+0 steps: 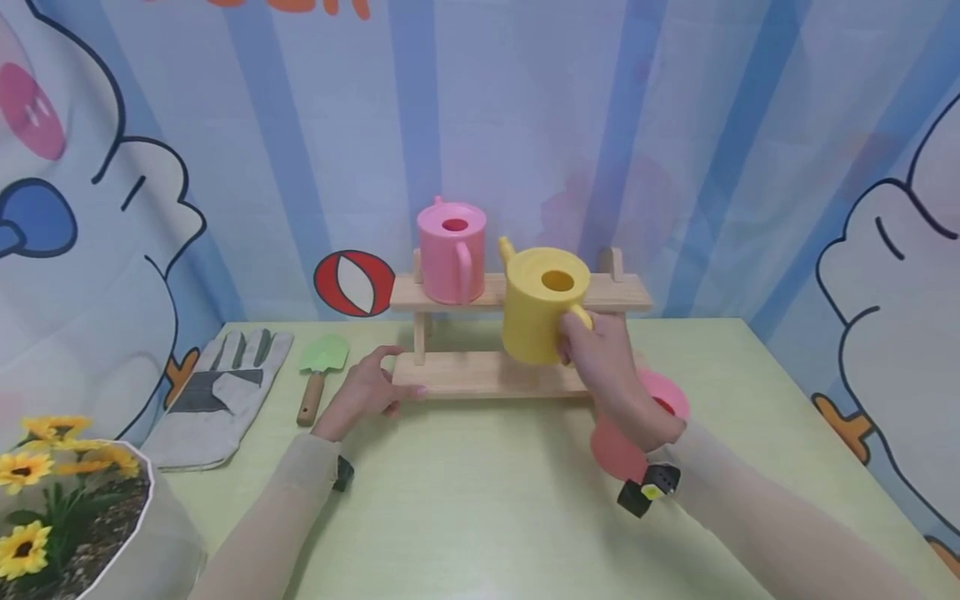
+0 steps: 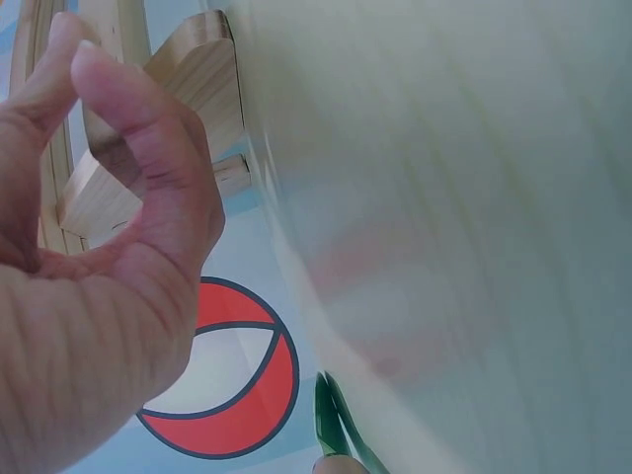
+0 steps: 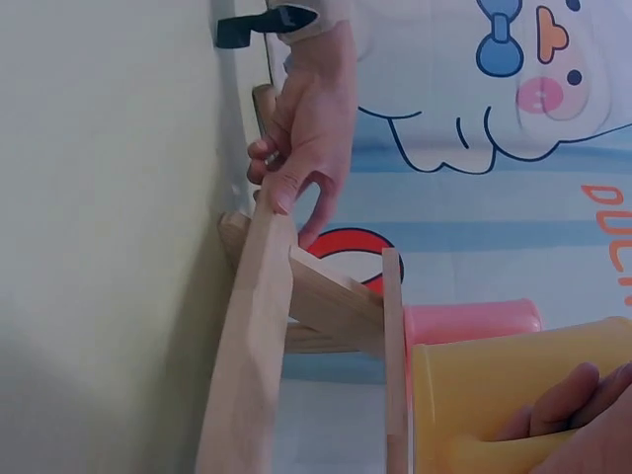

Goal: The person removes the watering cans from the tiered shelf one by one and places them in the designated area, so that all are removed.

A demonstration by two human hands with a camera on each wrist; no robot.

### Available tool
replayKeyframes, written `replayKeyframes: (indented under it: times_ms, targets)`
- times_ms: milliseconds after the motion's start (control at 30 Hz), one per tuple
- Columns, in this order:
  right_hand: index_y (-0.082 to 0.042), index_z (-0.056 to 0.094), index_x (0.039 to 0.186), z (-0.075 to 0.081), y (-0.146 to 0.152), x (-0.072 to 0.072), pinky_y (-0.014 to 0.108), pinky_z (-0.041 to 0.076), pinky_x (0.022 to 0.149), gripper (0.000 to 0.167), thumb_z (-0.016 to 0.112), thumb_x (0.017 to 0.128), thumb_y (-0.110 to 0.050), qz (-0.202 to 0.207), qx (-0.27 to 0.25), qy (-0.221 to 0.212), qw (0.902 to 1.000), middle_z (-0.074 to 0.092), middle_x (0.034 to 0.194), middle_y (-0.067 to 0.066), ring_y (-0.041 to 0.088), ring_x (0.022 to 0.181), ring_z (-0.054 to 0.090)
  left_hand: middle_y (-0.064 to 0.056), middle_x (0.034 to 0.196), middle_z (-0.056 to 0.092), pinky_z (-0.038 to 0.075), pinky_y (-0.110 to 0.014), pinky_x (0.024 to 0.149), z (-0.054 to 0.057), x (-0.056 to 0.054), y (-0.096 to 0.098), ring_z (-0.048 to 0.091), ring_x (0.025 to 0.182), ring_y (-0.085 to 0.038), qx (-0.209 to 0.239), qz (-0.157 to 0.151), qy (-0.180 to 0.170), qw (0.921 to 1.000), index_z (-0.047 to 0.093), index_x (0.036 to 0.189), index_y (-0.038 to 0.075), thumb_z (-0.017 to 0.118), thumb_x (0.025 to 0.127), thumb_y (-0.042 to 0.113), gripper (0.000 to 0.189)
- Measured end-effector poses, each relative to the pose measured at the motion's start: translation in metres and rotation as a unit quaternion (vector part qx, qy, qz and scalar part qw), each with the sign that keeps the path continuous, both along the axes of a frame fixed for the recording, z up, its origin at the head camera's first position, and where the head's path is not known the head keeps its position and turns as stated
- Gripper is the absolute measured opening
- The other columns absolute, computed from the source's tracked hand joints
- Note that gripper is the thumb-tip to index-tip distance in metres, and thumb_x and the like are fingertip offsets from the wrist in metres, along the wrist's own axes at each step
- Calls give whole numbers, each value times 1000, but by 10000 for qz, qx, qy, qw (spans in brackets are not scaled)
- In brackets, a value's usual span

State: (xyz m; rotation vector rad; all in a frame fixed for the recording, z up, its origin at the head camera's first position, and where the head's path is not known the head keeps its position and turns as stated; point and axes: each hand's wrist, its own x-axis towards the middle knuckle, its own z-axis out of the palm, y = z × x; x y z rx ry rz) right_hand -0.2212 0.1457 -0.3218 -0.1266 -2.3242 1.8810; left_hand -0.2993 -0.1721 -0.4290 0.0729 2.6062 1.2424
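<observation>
My right hand (image 1: 609, 360) grips the handle of a yellow watering can (image 1: 528, 312). The can is upright at the front of the upper board of a two-tier wooden shelf (image 1: 465, 377); whether it touches the board I cannot tell. At the shelf's left end, my left hand (image 1: 363, 390) holds the lower board, its thumb on the front edge, as the right wrist view also shows. A pink watering can (image 1: 438, 260) stands on the upper board, left of the yellow one. Behind my right forearm, a second, redder pink vessel (image 1: 611, 450) on the table is partly hidden.
Left of the shelf lie a small trowel (image 1: 315, 371) with a green blade and a grey work glove (image 1: 202, 425). A white pot (image 1: 153, 533) of yellow flowers stands at the near left. A printed blue curtain (image 1: 495, 100) hangs behind the table.
</observation>
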Motion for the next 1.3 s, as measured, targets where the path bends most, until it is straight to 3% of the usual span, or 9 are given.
replayKeyframes:
  times_ms: [200, 433, 633, 833, 1300]
  targets:
    - [-9, 52, 74, -9, 2, 16, 32, 42, 74, 30, 50, 102, -18, 23, 168, -262, 9995, 52, 64, 0, 23, 67, 46, -5, 75, 63, 46, -32, 71, 1, 0, 1, 60, 62, -17, -25, 18, -32, 10000, 37, 165, 11, 88, 94, 33, 90]
    - [-9, 51, 69, -22, 4, 30, 30, 39, 66, 31, 50, 99, -13, 9, 91, -227, 9997, 49, 60, 0, 21, 64, 43, -4, 74, 65, 45, -30, 70, 0, -2, 2, 59, 61, -15, -183, 33, 68, 9998, 37, 165, 8, 88, 94, 32, 91]
    - [-8, 55, 77, -36, 5, 43, 30, 44, 68, 24, 53, 100, -15, -112, 48, -593, 9982, 55, 65, 1, 23, 68, 48, -3, 75, 64, 45, -31, 70, 2, 1, 3, 59, 61, -15, -86, 10, 3, 10000, 37, 165, 9, 88, 94, 33, 91]
    - [-8, 58, 76, -54, 5, 55, 29, 40, 64, 28, 55, 102, -19, -149, 217, -825, 9962, 57, 66, 1, 22, 67, 47, -3, 74, 64, 45, -31, 70, 1, -1, 1, 60, 60, -15, -88, -41, 29, 9999, 35, 166, 8, 88, 94, 33, 92]
    - [-6, 60, 76, -86, 6, 71, 26, 36, 57, 27, 55, 101, -14, -398, 122, -1050, 9936, 57, 64, 0, 19, 61, 46, -2, 74, 63, 45, -33, 73, 2, -2, 1, 59, 62, -16, -202, -45, -23, 9998, 34, 167, 11, 87, 95, 35, 93]
